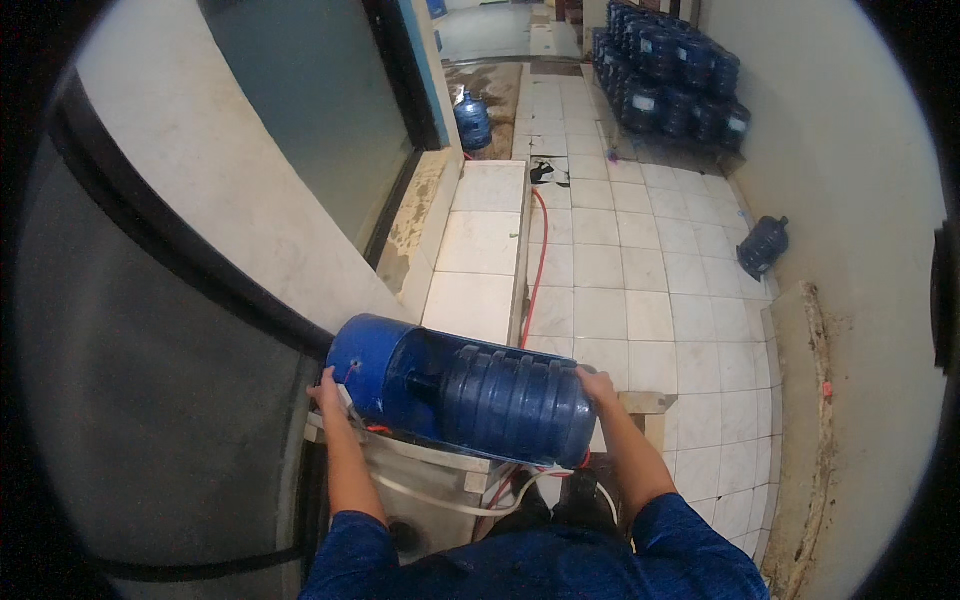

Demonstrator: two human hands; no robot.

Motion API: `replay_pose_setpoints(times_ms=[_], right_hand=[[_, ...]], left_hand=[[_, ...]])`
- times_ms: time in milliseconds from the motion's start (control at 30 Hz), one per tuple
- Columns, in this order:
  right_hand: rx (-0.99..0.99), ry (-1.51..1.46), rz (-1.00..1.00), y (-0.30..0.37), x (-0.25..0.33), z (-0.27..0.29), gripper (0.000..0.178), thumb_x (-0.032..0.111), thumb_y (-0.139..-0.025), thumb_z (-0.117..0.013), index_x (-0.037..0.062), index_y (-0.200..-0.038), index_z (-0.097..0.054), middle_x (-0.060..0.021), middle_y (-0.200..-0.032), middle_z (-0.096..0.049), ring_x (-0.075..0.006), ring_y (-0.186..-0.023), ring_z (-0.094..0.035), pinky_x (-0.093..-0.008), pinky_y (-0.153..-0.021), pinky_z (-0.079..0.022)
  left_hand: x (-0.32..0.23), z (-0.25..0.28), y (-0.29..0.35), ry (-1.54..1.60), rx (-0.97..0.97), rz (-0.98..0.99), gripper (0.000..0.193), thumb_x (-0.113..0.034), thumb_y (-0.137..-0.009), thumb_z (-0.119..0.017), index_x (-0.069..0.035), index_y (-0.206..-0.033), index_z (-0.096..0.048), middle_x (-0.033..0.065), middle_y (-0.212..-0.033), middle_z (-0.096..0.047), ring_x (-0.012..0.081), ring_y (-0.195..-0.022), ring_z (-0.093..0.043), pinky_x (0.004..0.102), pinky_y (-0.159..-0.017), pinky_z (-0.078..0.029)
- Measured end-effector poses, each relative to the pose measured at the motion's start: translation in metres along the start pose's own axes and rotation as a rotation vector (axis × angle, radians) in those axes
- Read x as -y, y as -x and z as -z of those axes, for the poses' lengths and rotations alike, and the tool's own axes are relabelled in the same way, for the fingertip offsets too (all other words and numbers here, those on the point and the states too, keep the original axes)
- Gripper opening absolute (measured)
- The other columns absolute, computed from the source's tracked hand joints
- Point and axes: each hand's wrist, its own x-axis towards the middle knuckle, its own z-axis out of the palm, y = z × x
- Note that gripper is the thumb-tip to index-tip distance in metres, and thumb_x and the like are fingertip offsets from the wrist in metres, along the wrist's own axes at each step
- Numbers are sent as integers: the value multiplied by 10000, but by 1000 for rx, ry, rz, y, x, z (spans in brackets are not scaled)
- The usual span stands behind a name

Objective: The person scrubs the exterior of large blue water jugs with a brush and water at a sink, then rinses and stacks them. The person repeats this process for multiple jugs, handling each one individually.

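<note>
A large blue bottle (515, 400) lies on its side in front of the person, its neck pointing left into a blue cylindrical holder (375, 365). The left hand (326, 393) touches the holder's left end; the right hand (595, 386) touches the bottle's right end. Fingers are partly hidden, so I cannot tell whether either grip is closed. Just beyond runs a white tiled ledge (470, 255), with a red hose (543, 250) along its right side. A pale hose (440, 507) loops on the near side. Farther off, another bottle (473, 122) stands left, a dark bottle (764, 248) lies tilted by the right wall (850, 200), and stacked bottles (675, 80) fill the far right.
</note>
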Motion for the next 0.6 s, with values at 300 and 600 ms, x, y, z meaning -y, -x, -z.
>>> replay_pose_setpoints(times_ms=[300,600], right_hand=[[202,-729,-282,-30,-80,12,980,792,-835,-522,-19,-1386,-525,-204,-1212,-639,-373,-1131,-579,-565,-915,-457],[673,-991,-550,53,-168,-51,826,739,-929,-452,92,-1439,-501,-155,-1394,-578,-403,-1240,-557,-622,-1055,-396]], left_hand=[[-74,-39,110,-120,188,-456,545,-251,-939,-682,-17,-1387,-477,189,-1376,-515,274,-1199,-566,414,-1004,-484],[20,-155,161,-957,847,-97,1282,-726,-702,-779,162,-1493,-299,343,-1538,-374,386,-1454,-387,436,-1177,-338]])
